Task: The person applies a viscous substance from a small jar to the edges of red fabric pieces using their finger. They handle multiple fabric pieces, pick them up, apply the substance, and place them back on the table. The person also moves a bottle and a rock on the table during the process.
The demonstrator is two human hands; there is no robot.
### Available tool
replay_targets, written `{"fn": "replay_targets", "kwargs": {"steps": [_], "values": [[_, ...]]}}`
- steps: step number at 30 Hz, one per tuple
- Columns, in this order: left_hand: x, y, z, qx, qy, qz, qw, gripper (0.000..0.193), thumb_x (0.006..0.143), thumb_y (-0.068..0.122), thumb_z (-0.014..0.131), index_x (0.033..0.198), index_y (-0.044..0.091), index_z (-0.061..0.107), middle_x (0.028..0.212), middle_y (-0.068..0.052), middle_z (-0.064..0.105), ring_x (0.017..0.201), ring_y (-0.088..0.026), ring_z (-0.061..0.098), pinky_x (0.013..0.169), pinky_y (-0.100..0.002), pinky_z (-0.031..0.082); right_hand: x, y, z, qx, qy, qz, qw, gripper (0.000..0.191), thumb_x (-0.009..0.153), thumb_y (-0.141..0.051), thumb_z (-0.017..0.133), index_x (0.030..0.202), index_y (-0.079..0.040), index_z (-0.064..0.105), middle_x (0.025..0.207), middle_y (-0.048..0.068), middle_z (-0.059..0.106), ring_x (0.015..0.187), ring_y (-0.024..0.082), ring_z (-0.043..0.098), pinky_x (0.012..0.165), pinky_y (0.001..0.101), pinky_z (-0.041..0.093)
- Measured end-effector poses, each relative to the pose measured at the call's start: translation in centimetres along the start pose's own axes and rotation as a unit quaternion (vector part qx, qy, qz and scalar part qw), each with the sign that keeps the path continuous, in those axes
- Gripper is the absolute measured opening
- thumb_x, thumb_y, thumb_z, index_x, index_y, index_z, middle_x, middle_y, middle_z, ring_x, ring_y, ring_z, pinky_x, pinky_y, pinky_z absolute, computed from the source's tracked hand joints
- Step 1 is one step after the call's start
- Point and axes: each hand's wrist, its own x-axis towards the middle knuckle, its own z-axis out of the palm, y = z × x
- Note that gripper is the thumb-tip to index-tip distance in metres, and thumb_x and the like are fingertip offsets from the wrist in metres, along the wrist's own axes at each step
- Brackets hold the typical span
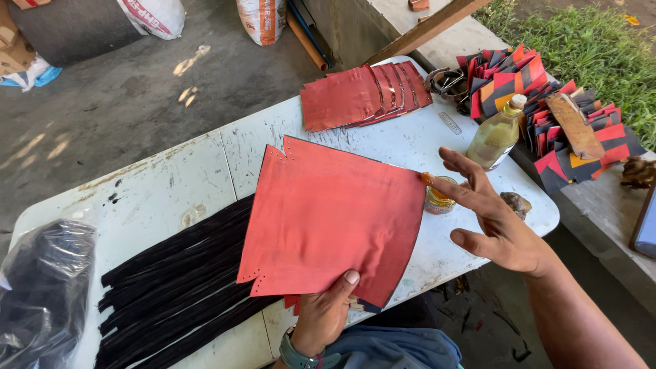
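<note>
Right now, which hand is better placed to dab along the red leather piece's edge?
Likely the right hand: its amber-tipped finger touches the red leather piece at its right edge, beside the small jar. The left hand pinches the bottom edge.

bright daylight fills the scene. the strongest sun falls on the grass (581,48) at the far right, which looks almost washed out. the white table (171,184) is in soft, even shade, with only faint shadows. small sun spots lie on the concrete floor (102,109) at the far left. the picture is sharp, and straight lines bend slightly near the edges.
</note>
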Motion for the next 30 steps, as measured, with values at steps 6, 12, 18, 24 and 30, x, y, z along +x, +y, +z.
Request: {"fn": "replay_targets", "kwargs": {"steps": [6, 12, 18, 24, 30], "values": [[-0.4, 1.3, 1.0, 0.076, -0.017, 0.042, 0.996, 0.033, 0.095, -0.001, 0.068, 0.128, -0.004, 0.063, 0.127, -0.007, 0.066, 0.115, -0.015, 0.062, 0.102, -0.033, 0.05, 0.5, -0.8, 0.1, -0.141, 0.016, -0.016, 0.99, 0.081, 0.073, -0.025, 0.067, 0.152, -0.016, 0.05, 0.169, 0.021, 0.021, 0.154, 0.04, 0.024, 0.123, 0.0524, 0.02], [-0.2, 1.2, 0.9, 0.097, -0.014, 0.083, 0.992, 0.033, 0.097, -0.003, 0.068, 0.129, -0.004, 0.064, 0.128, -0.007, 0.065, 0.116, -0.015, 0.06, 0.104, -0.032, 0.048, 0.6, -1.7, 0.9, -0.286, 0.033, -0.057, 0.956, 0.074, 0.072, -0.034, 0.066, 0.145, -0.025, 0.057, 0.164, 0.022, 0.027, 0.147, 0.044, 0.028, 0.118, 0.0582, 0.021], [0.7, 0.5, 0.8, 0.008, -0.021, 0.095, 0.995, 0.035, 0.096, -0.008, 0.066, 0.13, -0.002, 0.063, 0.129, -0.006, 0.064, 0.116, -0.014, 0.06, 0.103, -0.032, 0.05, 0.6, -2.8, 1.7, -0.355, 0.03, -0.057, 0.933, 0.068, 0.072, -0.034, 0.065, 0.14, -0.027, 0.061, 0.16, 0.018, 0.034, 0.143, 0.044, 0.033, 0.111, 0.0579, 0.027], [1.5, 0.8, 1.1, -0.008, -0.032, 0.097, 0.995, 0.028, 0.101, -0.007, 0.066, 0.128, -0.002, 0.064, 0.124, -0.006, 0.065, 0.109, -0.013, 0.061, 0.096, -0.03, 0.052, 0.7, -3.6, 2.7, -0.43, 0.036, -0.061, 0.9, 0.062, 0.071, -0.032, 0.066, 0.133, -0.029, 0.066, 0.156, 0.014, 0.039, 0.137, 0.041, 0.038, 0.107, 0.0581, 0.03], [2.8, 1.3, 2.2, -0.012, -0.004, 0.117, 0.993, 0.029, 0.096, -0.004, 0.067, 0.124, 0.001, 0.063, 0.12, -0.003, 0.066, 0.106, -0.011, 0.061, 0.092, -0.028, 0.052, -0.4, -4.4, 4.3, -0.436, -0.003, -0.077, 0.897, 0.061, 0.07, -0.027, 0.065, 0.131, -0.023, 0.065, 0.152, 0.016, 0.042, 0.136, 0.041, 0.039, 0.102, 0.0587, 0.031]]}}
